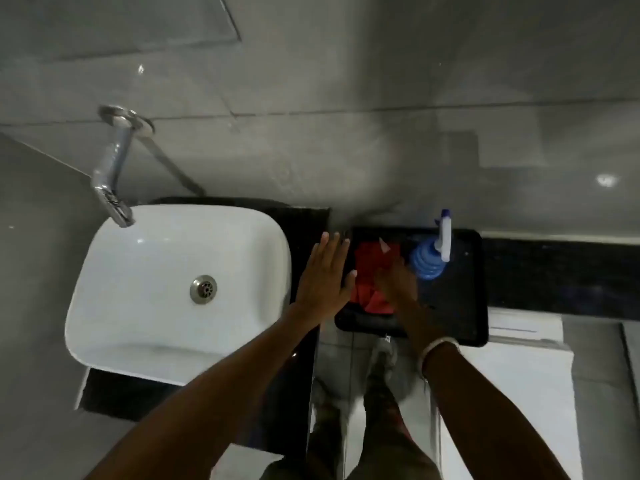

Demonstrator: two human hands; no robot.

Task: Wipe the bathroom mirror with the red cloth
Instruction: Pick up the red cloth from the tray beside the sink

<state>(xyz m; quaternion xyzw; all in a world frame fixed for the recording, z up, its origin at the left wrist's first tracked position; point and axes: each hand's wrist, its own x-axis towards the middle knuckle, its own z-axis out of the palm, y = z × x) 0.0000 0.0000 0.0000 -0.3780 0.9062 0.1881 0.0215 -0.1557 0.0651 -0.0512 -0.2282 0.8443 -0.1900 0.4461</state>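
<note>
Reaching: R hand (394,282) blurred over red cloth (367,271), L hand (323,271) flat, fingers spread.

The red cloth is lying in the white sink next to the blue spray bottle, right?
Not quite. The head view shows the red cloth lying in the black tray, not in the white sink. It is indeed next to the blue spray bottle.

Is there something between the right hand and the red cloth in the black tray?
Nothing visible. The right hand is already over the red cloth in the black tray. The blue spray bottle stands beside it, to the right, not between them.
</note>
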